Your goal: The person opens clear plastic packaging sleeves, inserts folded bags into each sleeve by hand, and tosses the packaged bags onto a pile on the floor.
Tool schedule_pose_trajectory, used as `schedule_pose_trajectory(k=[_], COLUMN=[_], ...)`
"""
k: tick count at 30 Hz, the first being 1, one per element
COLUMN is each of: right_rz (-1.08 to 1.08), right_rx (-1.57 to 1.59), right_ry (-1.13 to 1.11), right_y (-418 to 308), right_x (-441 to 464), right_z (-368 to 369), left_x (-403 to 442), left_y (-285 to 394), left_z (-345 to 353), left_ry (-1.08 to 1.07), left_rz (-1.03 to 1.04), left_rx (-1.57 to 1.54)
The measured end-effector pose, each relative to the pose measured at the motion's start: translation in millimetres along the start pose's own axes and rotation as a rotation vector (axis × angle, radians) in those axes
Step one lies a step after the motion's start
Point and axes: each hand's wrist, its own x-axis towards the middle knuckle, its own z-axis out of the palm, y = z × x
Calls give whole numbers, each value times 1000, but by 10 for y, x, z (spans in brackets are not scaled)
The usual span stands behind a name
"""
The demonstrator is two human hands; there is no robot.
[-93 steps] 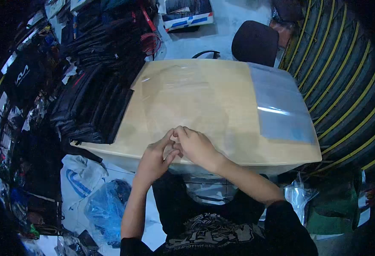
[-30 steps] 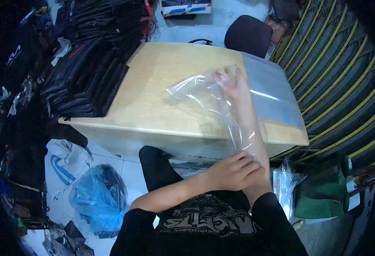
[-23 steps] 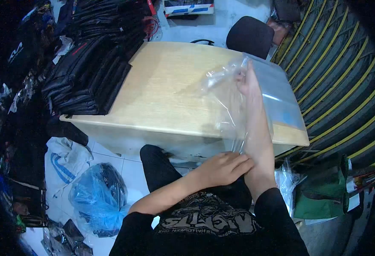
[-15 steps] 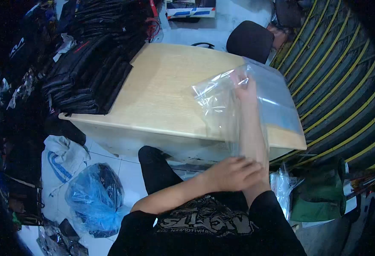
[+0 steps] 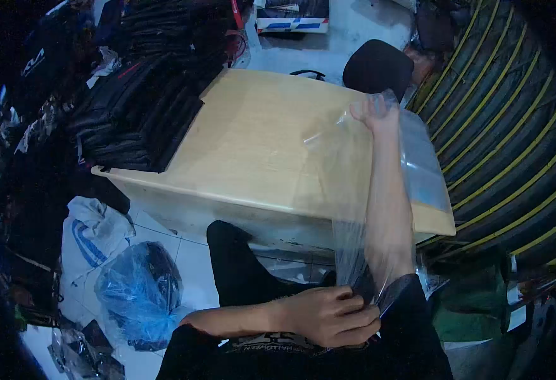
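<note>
A clear plastic bag [image 5: 347,190] is pulled over my right forearm like a sleeve. My right hand [image 5: 377,114] is inside its far end, above the far right part of the table, with the fingers apart. Low in front of my chest, my left hand [image 5: 335,316] is closed on the bag's near edge, close to my right elbow. Beneath my right arm, a flat stack of clear plastic bags [image 5: 420,161] lies along the table's right side.
Folded black fabric items [image 5: 139,114] are piled on the left of the wooden table [image 5: 259,139]. A row of tires [image 5: 506,126] stands at right. On the floor at left are a blue plastic bag [image 5: 139,294] and a white sack [image 5: 91,231]. A black seat [image 5: 378,66] sits beyond the table.
My left hand has moved down and toward my body, drawing the clear bag along my right forearm to the elbow. My right hand has pushed slightly farther out, and the bag is stretched longer.
</note>
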Motion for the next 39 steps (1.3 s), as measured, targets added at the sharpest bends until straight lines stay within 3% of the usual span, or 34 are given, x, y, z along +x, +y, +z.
schedule_pose_trajectory(k=[1, 4, 7, 10, 12, 14, 17, 18, 19, 21, 23, 25, 27, 30, 32, 34, 36, 39], right_rz=[0, -62, -132, -214, -262, -166, -110, -109, -109, -99, -80, -95, -133, -109, -79, -58, -58, -80], right_rx=[-54, 258, 477, 526, 579, 647, 722, 743, 743, 739, 736, 756, 767, 751, 692, 606, 498, 402], right_ry=[-1, -172, -182, -129, -63, 19, 33, 13, -5, -42, -64, -11, 124, 152, 80, -25, -118, -210], right_y=[50, 81, 99, 116, 80, 32, 38, 12, -44, -122, -125, -86, 32, 203, 271, 312, 384, 443], right_x=[-319, -157, -58, -57, 80, 198, 45, -1, 70, 160, 270, 303, 136, -24, -127, -262, -357, -483], right_z=[138, 143, 225, 241, 268, 301, 334, 373, 356, 345, 242, 247, 372, 399, 323, 182, 25, -88], left_x=[0, -148, -192, -348, -403, -512, -564, -661, -766, -833, -1234, -1137, -782, -728, -558, -476, -201, 200], left_y=[11, -42, -173, -362, -373, -519, -628, -632, -636, -501, -338, -115, -57, -247, -670, -1151, -1395, -1462], left_z=[-44, -113, -183, -116, 61, 169, 38, 12, -11, 11, 255, 230, 144, 663, 865, 925, 686, 485], left_ry=[-13, -75, -12, 134, 181, 278, 424, 560, 664, 553, 253, -381, -568, 14, 465, 735, 763, 750], left_rz=[-6, -87, -393, -608, -659, -707, -975, -1190, -1241, -1343, -1276, -1463, -1300, -1208, -1267, -1127, -1288, -1355], left_rx=[3, 181, 613, 639, 629, 637, 478, 277, 106, 141, 319, -2, -391, -342, -374, -465, -603, -446])
